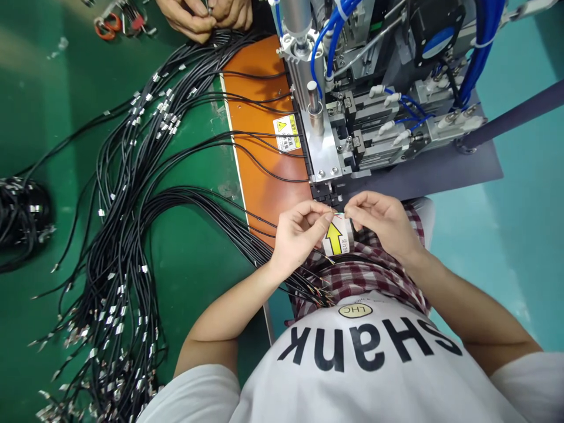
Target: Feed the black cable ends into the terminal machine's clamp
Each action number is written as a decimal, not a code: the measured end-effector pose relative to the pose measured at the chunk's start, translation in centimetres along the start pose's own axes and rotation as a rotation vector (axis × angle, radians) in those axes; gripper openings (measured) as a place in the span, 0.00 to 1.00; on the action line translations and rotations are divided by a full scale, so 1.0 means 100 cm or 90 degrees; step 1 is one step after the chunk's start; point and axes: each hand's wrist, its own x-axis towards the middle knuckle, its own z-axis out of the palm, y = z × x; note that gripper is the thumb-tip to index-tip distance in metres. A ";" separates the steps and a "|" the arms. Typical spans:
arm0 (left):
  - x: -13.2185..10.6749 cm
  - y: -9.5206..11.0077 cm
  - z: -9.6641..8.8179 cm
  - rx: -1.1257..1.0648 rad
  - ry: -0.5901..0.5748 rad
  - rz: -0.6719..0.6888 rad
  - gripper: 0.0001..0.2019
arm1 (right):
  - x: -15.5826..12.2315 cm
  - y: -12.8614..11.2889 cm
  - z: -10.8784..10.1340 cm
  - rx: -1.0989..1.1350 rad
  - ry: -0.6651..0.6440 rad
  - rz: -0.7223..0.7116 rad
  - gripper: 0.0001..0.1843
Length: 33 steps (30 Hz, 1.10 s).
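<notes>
Our left grip point(299, 232) and our right grip point(383, 226) are both clenched, thumb against fingers, and they face each other just above a yellow arrow label point(333, 238). Between the fingertips we pinch the fine coloured wires point(337, 214) stripped from the end of a black cable point(299, 238); the wires lie in both grips, with only a small gap between the two hands. The grips sit right at the front edge of a crimping machine point(326, 164), close to its dark jaw block point(321, 191), with blue pneumatic tubing point(330, 50) higher up. More black cables point(132, 194) sweep over the green counter point(35, 117) and an orange plate point(259, 117), and many of their ends carry metal terminals. A black coil of cable point(22, 217) lies at the far left. A checked red cloth point(365, 276) covers our lap, with cable ends trailing over it. Beyond the machine, a co-worker's hands point(202, 14) work on cable ends of their own, near red-handled scissors point(108, 23).
</notes>
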 end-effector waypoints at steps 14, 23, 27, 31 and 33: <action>0.001 0.001 0.000 -0.006 -0.010 -0.013 0.14 | -0.007 0.008 0.004 0.025 -0.027 0.020 0.13; 0.003 0.003 -0.006 -0.057 -0.062 -0.074 0.13 | -0.011 0.011 0.014 -0.198 0.021 -0.140 0.05; 0.008 0.004 -0.013 -0.112 -0.108 -0.128 0.13 | -0.014 0.015 0.022 -0.234 0.047 -0.197 0.03; 0.011 0.003 -0.017 -0.130 -0.139 -0.131 0.13 | -0.013 0.015 0.022 -0.223 0.035 -0.197 0.04; 0.011 0.004 -0.017 -0.114 -0.138 -0.097 0.12 | -0.011 0.013 0.019 -0.232 0.024 -0.202 0.04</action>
